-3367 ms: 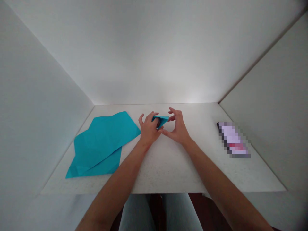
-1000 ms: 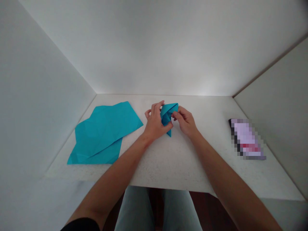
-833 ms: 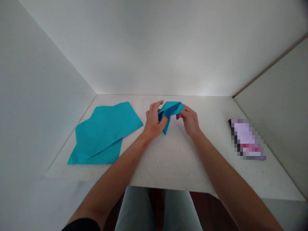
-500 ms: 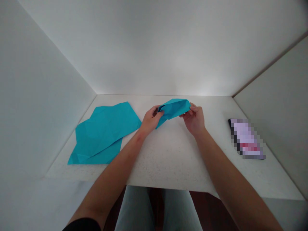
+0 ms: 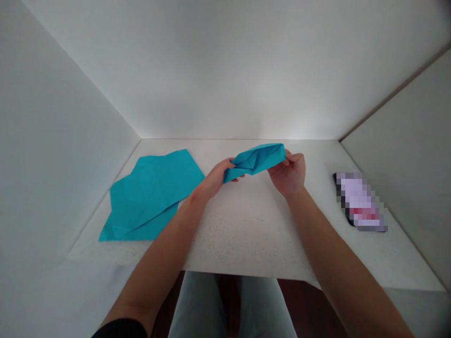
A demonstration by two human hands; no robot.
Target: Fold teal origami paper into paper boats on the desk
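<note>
Both hands held a folded blue paper (image 5: 255, 160) above the table (image 5: 246, 225), mid-far. The left hand (image 5: 214, 177) pinched its left end, the right hand (image 5: 291, 172) its right end, fingertips hidden behind paper. Loose blue sheets (image 5: 151, 195) lay left; a blurred, unreadable object (image 5: 359, 202) lay right.

The object (image 5: 360, 202) at right is blurred to blocks, the paper (image 5: 255, 158) hides the left hand's (image 5: 214, 176) fingertips, and both forearms (image 5: 165, 253) run off the bottom edge.

Matt, creased blue paper (image 5: 257, 158); speckled, smooth white tabletop (image 5: 246, 225).
</note>
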